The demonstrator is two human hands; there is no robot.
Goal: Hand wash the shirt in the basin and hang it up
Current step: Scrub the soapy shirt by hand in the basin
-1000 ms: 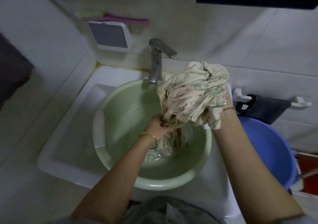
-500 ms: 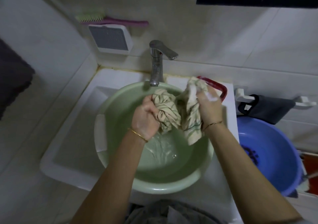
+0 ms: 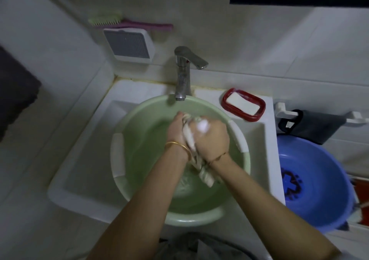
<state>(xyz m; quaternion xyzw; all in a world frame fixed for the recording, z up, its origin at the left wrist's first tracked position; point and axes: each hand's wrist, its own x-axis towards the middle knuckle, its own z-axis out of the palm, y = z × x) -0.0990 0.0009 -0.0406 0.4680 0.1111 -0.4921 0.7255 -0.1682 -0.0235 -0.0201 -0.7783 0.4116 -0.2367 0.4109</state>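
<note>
Head view, looking down on the wash station.

**Hands (2).** The left hand (image 3: pixel 175 132) and right hand (image 3: pixel 212 140) are pressed side by side, knuckles up. The fingers of both are curled tightly round the one shirt (image 3: pixel 204 175). A patch of white foam (image 3: pixel 203 126) sits on the right hand's knuckles. There is one gold bangle (image 3: pixel 176 145) on the left wrist and one thin bracelet (image 3: pixel 217 158) on the right.

**Shirt (1).** It is bunched into a twisted rope between the two grips. A short end shows beyond the fingertips and a longer tail hangs under the wrists toward the water. All of it lies within the green basin (image 3: pixel 139 110).

**Basins (2).** The green basin sits in the white sink (image 3: pixel 79 170), directly beneath the fingers. Its rim bears two white grip patches, one left of the fingers (image 3: pixel 117 156) and one just right of them (image 3: pixel 238 138). The blue basin (image 3: pixel 319 180) stands well right of the fingers, outside the sink.

**Fixtures.** One faucet (image 3: pixel 182 74) stands beyond the fingertips, its spout over the basin's far rim. One soap bar (image 3: pixel 242 104) lies in one red dish (image 3: pixel 259 116), beyond and right of the fingers on the sink's corner. One brush (image 3: pixel 129 23) lies on top of a white slatted box (image 3: pixel 129 46) mounted on the wall.

**Room.** Open basin lies left of the left fingers. The right fingers are near the right rim.
</note>
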